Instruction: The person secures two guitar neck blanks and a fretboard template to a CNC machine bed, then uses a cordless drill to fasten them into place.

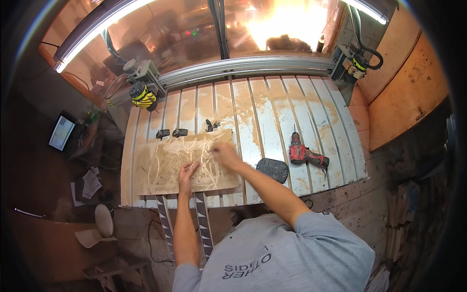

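Observation:
A flat brown wooden board (158,177) with pale curving lines across its face lies on the left part of the slatted machine bed. Over its middle, near the front, my left hand (186,179) has its fingers drawn together. My right hand (226,156) is closed in a pinch above the board's right side. Whatever either hand pinches is too small to make out. Behind the board's far edge sit black clamps (180,132), and another dark clamp (212,126) stands close to its far right corner.
Right of the board, a black mini keyboard (272,170) and a red-and-black cordless drill (306,155) lie on the dusty machine bed (335,155). A metal gantry (248,67) spans the back. Two patterned strips (203,226) jut out below the board. A monitor (62,132) stands left.

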Demonstrator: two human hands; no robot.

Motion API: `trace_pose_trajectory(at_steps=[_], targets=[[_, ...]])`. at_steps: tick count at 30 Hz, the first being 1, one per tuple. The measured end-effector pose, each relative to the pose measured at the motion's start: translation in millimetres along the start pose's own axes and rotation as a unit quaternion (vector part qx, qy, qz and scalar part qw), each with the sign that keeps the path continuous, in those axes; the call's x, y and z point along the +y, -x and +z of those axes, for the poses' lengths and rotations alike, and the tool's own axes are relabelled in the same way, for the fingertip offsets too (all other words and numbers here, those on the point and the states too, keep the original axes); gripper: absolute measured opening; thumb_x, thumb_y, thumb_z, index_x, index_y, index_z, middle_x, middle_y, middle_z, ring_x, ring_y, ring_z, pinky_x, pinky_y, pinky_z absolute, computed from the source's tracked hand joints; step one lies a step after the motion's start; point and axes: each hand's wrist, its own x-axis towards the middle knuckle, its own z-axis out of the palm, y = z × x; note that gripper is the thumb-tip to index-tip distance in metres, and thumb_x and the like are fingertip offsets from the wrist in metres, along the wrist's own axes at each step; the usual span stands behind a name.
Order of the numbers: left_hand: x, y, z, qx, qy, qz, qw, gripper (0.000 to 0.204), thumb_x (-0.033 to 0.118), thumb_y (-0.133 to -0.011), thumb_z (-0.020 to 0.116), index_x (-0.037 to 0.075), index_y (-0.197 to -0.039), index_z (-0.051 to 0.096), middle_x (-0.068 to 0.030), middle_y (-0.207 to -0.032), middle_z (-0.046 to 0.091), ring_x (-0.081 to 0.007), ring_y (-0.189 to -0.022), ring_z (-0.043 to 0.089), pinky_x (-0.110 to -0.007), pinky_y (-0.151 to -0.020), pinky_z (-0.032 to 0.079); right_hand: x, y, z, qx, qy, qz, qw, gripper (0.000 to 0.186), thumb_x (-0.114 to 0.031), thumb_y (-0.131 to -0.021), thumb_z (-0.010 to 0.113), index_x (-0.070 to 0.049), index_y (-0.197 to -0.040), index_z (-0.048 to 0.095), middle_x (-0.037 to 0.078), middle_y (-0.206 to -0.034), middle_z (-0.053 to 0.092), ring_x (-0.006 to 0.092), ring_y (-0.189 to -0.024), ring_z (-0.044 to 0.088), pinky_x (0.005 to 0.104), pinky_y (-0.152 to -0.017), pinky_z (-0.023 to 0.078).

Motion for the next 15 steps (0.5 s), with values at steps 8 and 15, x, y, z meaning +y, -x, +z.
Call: trace_pose_trajectory(at_steps=[8, 15], targets=[[-3.1, 6.8, 1.3, 0.017, -0.096, 0.021, 0.995, 0.029, 0.0, -0.094, 0.059, -0.002, -0.122, 0.053, -0.0189, -0.128, 0.067, -0.0233, -0.125, 0.06, -0.035, -0.111, 0.041, 142.8, 10.9, -150.2, 0.136, 0.246, 0.115, 0.953, 0.011, -0.013, -0.084, 0.071, -0.003, -0.087, 0.074, 0.019, -0.094, 0.066, 0.038, -0.093, 0.065, 0.0485, -0.082, 0.052], [3.4, 24.7, 25.8, 0.1, -0.413, 0.122, 0.897, 0.037, -0.011, -0.083, 0.058, 0.0, -0.118, 0.06, -0.0147, -0.14, 0.06, -0.0283, -0.133, 0.054, -0.037, -0.114, 0.038, 148.1, 20.2, -154.2, 0.124, 0.197, 0.119, 0.965, 0.011, -0.007, -0.081, 0.073, -0.003, -0.091, 0.074, 0.019, -0.093, 0.066, 0.0378, -0.094, 0.066, 0.0467, -0.084, 0.052]])
